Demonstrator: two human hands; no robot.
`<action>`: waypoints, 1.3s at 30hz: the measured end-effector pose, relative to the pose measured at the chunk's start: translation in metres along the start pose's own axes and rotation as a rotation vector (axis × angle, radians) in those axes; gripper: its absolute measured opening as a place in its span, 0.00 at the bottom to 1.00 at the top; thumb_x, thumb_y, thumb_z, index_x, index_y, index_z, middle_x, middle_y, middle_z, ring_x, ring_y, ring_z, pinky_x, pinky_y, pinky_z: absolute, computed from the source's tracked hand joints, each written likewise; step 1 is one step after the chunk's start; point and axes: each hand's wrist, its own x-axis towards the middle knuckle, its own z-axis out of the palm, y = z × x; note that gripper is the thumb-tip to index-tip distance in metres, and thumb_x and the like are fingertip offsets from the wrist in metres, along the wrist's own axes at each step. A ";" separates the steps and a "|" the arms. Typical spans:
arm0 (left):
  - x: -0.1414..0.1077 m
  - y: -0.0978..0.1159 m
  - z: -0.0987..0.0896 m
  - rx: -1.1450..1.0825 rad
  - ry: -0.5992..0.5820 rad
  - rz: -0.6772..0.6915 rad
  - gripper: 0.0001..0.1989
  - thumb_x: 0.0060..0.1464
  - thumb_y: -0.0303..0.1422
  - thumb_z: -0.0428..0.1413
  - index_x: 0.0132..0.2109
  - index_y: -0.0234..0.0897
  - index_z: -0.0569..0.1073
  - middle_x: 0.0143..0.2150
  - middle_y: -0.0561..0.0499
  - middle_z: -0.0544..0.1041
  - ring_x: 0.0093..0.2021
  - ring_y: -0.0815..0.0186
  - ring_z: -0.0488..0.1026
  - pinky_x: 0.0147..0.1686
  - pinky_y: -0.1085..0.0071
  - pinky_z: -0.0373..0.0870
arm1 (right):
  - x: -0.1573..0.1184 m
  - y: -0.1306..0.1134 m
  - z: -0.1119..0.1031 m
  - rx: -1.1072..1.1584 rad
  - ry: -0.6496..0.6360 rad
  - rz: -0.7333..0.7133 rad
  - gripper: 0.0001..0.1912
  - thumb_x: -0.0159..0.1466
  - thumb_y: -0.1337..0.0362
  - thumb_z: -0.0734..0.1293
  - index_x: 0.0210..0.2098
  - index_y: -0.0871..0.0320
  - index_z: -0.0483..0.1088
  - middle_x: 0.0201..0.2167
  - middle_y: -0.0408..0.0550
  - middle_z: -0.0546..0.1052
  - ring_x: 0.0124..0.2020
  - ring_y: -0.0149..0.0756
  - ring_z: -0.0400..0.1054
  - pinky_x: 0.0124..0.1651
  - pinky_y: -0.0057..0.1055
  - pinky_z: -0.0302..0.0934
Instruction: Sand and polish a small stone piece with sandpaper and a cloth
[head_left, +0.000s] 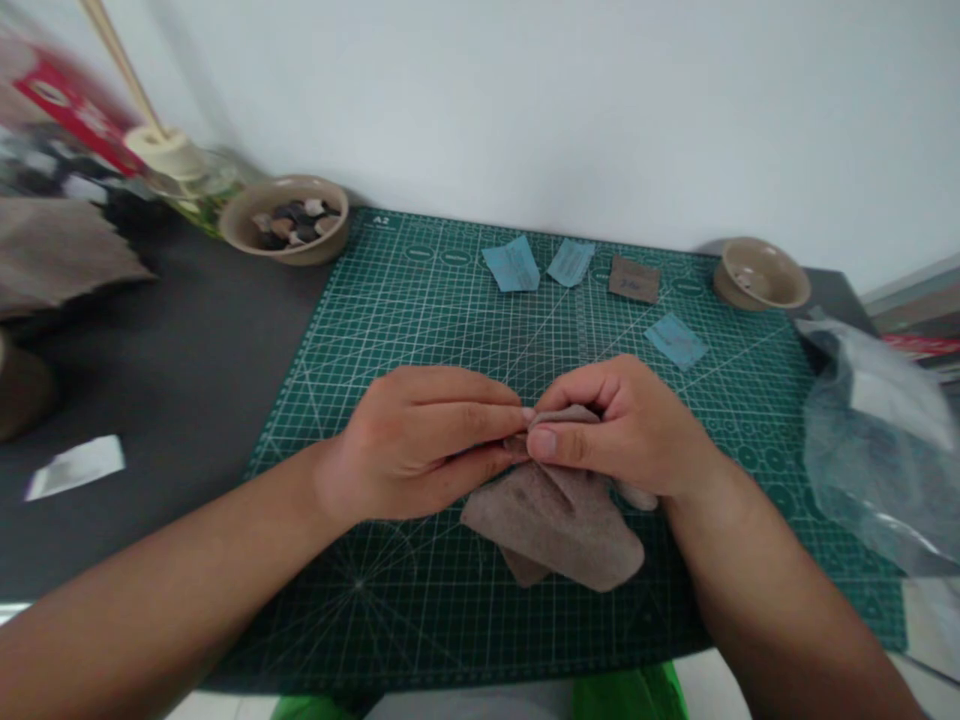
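Currently, the left hand [420,445] and right hand [622,430] grip the folded brown cloth [555,530] with closed fingers [480,410], its bulk lying toward the body.

Rough brown cloth [555,530] on matt green cutting mat [420,300].

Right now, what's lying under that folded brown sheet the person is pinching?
The folded brown sheet rests on the green cutting mat, whose grid shows around its edges. The mat directly beneath is covered, so anything else there cannot be seen.

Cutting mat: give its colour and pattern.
The cutting mat is green with a pale grid, best in the head view.
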 end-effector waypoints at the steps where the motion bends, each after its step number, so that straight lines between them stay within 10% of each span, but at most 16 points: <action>1: 0.000 -0.001 0.001 0.024 -0.003 0.014 0.06 0.61 0.30 0.61 0.45 0.34 0.78 0.41 0.44 0.84 0.39 0.67 0.83 0.41 0.73 0.83 | 0.001 0.001 0.000 -0.012 0.009 0.006 0.14 0.55 0.55 0.79 0.29 0.61 0.80 0.21 0.41 0.73 0.22 0.25 0.62 0.21 0.21 0.53; 10: 0.001 0.004 -0.001 0.060 0.061 0.003 0.06 0.59 0.31 0.64 0.42 0.35 0.79 0.38 0.44 0.84 0.36 0.66 0.82 0.39 0.74 0.83 | 0.007 0.011 0.011 0.359 0.007 -0.018 0.12 0.52 0.61 0.80 0.25 0.62 0.76 0.18 0.39 0.70 0.19 0.22 0.57 0.20 0.19 0.50; 21: 0.002 0.008 0.006 -0.417 0.213 -0.192 0.12 0.55 0.29 0.67 0.47 0.35 0.81 0.39 0.47 0.84 0.35 0.70 0.82 0.35 0.81 0.80 | 0.001 0.010 0.031 0.746 -0.007 0.040 0.15 0.53 0.57 0.80 0.26 0.60 0.75 0.19 0.39 0.72 0.18 0.22 0.60 0.21 0.19 0.55; 39: 0.002 0.006 0.001 -0.221 0.087 -0.093 0.08 0.59 0.27 0.63 0.46 0.33 0.80 0.41 0.42 0.84 0.39 0.66 0.83 0.39 0.77 0.82 | -0.009 -0.005 0.010 0.191 0.020 -0.297 0.02 0.60 0.72 0.73 0.30 0.63 0.78 0.18 0.38 0.72 0.18 0.19 0.58 0.20 0.15 0.55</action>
